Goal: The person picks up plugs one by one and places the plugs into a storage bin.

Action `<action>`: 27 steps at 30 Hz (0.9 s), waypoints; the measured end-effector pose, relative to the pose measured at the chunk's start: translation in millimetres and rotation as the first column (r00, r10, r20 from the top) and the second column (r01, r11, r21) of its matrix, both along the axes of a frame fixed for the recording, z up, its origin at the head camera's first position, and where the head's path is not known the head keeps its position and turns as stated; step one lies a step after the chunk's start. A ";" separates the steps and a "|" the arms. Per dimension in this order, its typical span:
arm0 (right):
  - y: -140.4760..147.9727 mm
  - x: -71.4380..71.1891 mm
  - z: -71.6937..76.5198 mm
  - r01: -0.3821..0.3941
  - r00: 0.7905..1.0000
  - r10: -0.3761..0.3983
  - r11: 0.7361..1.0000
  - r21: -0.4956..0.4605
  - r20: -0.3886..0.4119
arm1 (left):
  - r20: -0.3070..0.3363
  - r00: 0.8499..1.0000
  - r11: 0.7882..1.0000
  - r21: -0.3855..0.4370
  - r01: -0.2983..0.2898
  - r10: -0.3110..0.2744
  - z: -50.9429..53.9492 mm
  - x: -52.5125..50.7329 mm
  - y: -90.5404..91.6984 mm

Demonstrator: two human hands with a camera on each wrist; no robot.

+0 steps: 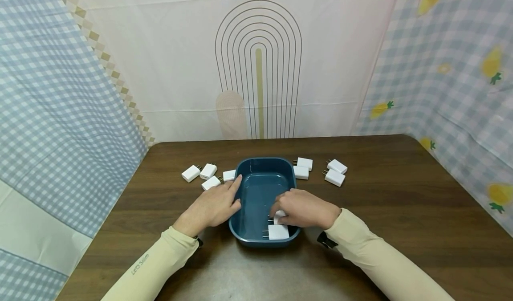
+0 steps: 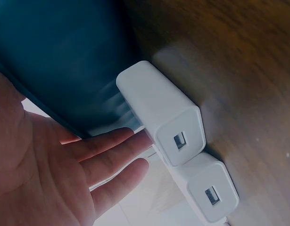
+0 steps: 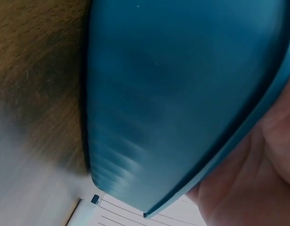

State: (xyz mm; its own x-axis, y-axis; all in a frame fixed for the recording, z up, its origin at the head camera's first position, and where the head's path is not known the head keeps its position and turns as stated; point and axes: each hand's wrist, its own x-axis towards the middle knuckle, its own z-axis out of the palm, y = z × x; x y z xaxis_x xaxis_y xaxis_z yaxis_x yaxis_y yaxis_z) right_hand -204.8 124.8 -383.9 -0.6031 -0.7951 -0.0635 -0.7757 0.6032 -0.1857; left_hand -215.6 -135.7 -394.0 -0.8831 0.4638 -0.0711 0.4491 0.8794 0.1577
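A dark blue tub (image 1: 260,244) stands on the table, with two white USB charger plugs inside near its front right corner. My right hand (image 1: 302,206) reaches over the right rim and pinches the rear charger plug (image 1: 279,215), partly hidden by the fingers. The front charger plug (image 1: 278,232) lies just beside it, prongs to the left. In the right wrist view, the palm (image 3: 248,183) shows beyond the tub's outer wall (image 3: 182,94). My left hand (image 1: 212,204) rests at the left rim, fingers extended. Near those fingers in the left wrist view sits another charger plug (image 2: 159,108).
Left of the tub lie several white charger plugs (image 1: 191,173) on the brown wooden table (image 1: 384,194). Several more charger plugs (image 1: 334,177) lie to its right, toward the back. A patterned cloth (image 1: 180,69) hangs behind the table.
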 end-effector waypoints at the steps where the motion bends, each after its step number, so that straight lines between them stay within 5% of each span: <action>1: 0.1 0.1 -0.1 0.001 1.000 -0.001 1.000 -0.005 0.000 | 0.001 1.000 1.000 0.001 0.000 0.000 0.0 0.0 0.1; 19: 14.8 5.9 24.2 0.047 0.998 -0.045 0.998 -0.044 0.044 | -0.002 1.000 1.000 0.001 -0.003 0.003 0.3 0.8 0.5; 27: 31.2 -3.4 35.0 0.157 0.988 -0.157 0.981 -0.114 0.010 | 0.003 1.000 1.000 0.004 0.000 0.000 0.8 0.7 0.2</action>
State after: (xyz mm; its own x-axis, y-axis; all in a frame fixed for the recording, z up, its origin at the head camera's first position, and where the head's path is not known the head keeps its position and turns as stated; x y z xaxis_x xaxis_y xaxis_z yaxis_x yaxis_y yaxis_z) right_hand -208.2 156.0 -348.9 -0.7208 -0.6928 0.0210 -0.6729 0.6922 -0.2610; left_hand -214.8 -135.5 -393.3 -0.8828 0.4642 -0.0717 0.4488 0.8787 0.1629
